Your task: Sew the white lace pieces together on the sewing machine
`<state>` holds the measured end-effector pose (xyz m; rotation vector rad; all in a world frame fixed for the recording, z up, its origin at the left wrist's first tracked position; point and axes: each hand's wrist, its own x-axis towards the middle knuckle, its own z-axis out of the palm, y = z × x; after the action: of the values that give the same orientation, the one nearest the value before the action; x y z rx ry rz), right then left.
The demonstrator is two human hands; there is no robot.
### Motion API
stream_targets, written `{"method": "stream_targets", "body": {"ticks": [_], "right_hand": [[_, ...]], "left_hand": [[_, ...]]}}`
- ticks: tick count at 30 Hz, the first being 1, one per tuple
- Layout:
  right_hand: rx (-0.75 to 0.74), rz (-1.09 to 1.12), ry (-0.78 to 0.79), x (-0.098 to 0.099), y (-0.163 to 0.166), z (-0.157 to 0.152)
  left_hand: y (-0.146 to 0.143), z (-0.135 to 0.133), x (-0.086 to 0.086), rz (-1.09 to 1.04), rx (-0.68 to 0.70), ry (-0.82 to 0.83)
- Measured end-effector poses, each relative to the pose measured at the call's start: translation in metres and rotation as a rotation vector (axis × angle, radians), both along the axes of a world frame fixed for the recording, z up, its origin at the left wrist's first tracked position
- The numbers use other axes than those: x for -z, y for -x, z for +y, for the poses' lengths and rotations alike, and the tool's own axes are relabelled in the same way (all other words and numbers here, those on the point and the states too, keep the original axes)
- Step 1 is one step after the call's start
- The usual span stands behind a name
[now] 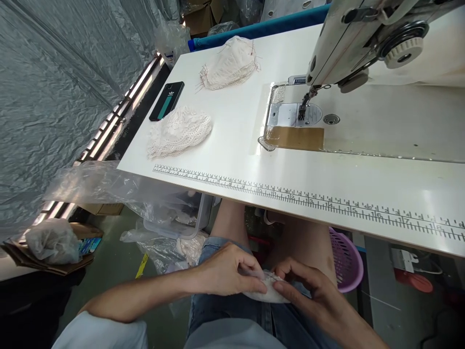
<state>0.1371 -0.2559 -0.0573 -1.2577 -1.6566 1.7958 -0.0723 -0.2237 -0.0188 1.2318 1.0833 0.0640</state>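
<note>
Over my lap, a small piece of white fabric (269, 291) is held between both hands. My left hand (232, 272) pinches its left side between thumb and fingers. On the other side, my right hand (308, 286) grips the right edge with thumb and forefinger. The fingers cover part of the fabric, so its full shape is hidden. Above on the table lie a stack of white lace pieces (181, 132) and, farther back, a second stack of whitish pieces (230, 65) with loose threads at its edges.
A sewing machine (348, 43) stands at the right of the white table (232, 150), whose front edge carries a printed ruler (290, 194). A phone (167, 101) lies at the left. Below are a clear plastic bin (203, 215) and a purple basket (347, 259).
</note>
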Motion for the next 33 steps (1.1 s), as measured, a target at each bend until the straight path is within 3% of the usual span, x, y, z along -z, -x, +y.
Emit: {"method": "stream_targets", "body": {"ticks": [16, 24, 29, 33], "right_hand": [[0.131, 0.011, 0.019, -0.001, 0.005, -0.001], [0.205, 0.091, 0.11, 0.007, 0.006, -0.005], [0.127, 0.177, 0.266, 0.005, 0.004, 0.0], [0.048, 0.171, 0.298, 0.002, 0.003, 0.003]], "left_hand": [[0.002, -0.001, -0.001, 0.043, -0.031, 0.079], [-0.001, 0.0, -0.001, 0.003, -0.073, 0.13], [0.0, -0.003, 0.003, -0.023, -0.066, 0.184], [0.002, -0.003, 0.004, -0.012, -0.023, 0.151]]}}
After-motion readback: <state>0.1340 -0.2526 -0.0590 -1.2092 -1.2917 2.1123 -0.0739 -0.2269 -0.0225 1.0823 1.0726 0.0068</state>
